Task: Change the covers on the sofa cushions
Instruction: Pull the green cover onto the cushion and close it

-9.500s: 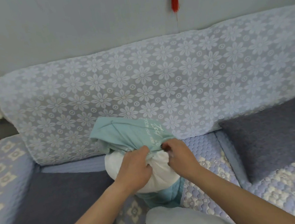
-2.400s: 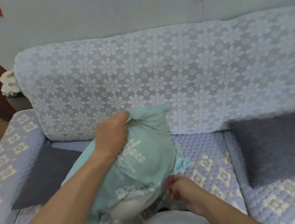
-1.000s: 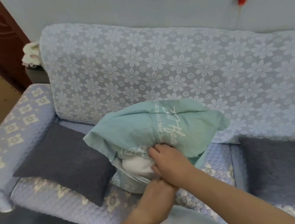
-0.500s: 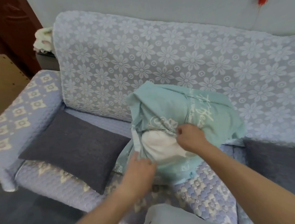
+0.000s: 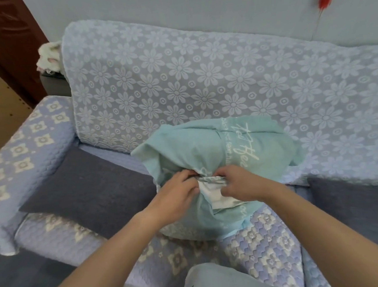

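A teal cushion cover (image 5: 206,148) with white lettering is pulled over a white cushion (image 5: 213,194), which shows only at the cover's open edge facing me. The cushion rests on the sofa seat (image 5: 267,239) against the backrest. My left hand (image 5: 176,194) pinches the left side of the cover's opening. My right hand (image 5: 239,182) pinches the patterned edge of the opening on the right. Both hands sit close together at the gap.
A dark grey cushion (image 5: 91,188) lies on the seat to the left, another dark grey cushion (image 5: 360,210) to the right. A flower-patterned throw (image 5: 200,80) covers the backrest. A pale cushion (image 5: 218,285) sits at the bottom edge. The sofa armrest (image 5: 24,148) is far left.
Both hands have come together at the cover's opening, and less of the white cushion shows than half a second ago. The cushion has settled lower on the seat.
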`<act>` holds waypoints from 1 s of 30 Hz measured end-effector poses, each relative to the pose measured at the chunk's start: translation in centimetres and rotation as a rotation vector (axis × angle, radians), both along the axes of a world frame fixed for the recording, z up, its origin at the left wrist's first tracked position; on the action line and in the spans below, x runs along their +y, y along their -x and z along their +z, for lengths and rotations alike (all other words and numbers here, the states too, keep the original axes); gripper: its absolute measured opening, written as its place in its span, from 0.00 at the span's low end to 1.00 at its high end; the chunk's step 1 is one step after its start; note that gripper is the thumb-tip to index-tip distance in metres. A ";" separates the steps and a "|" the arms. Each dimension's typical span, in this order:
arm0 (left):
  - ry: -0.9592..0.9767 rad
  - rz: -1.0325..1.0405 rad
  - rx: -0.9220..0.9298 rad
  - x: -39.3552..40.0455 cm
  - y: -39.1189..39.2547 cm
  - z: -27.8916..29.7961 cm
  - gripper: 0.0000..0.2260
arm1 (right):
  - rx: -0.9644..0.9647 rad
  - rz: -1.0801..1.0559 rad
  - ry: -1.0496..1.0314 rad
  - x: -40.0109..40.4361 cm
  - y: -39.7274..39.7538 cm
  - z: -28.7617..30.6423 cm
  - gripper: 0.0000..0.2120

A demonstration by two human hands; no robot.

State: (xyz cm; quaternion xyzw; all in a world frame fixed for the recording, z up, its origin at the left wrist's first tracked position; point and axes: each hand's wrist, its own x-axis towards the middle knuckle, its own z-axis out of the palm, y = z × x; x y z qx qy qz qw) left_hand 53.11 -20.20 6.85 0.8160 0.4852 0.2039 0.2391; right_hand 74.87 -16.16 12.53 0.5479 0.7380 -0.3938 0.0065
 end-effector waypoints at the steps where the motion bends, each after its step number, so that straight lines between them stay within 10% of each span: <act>1: 0.039 0.027 -0.047 0.1 -0.2 0.0 0.04 | -0.067 0.023 -0.088 0.0 0.3 -0.4 0.12; 6: -0.051 0.418 0.024 0.6 -1.1 -0.5 0.09 | 0.033 -0.344 -0.426 -0.1 0.6 -0.6 0.10; 9: 0.056 0.282 0.021 -1.4 -2.8 -1.1 0.13 | 0.055 -0.477 -0.477 0.0 0.2 -0.3 0.07; 17: 0.419 0.051 0.420 1.4 -7.2 -3.3 0.26 | 0.051 -0.009 -0.184 -1.9 2.2 -0.3 0.06; 19: 0.405 0.214 0.057 1.8 -7.1 -4.3 0.22 | -0.011 -0.160 -0.292 -0.5 0.2 -0.4 0.06; 24: 0.967 0.734 -1.510 1.6 -4.5 -2.6 0.13 | -0.040 -0.128 -0.283 0.1 -1.8 -1.2 0.07; 30: 1.107 0.826 -1.765 4.3 -4.4 -1.0 0.11 | -0.280 0.053 -0.257 -0.9 -0.2 -4.0 0.16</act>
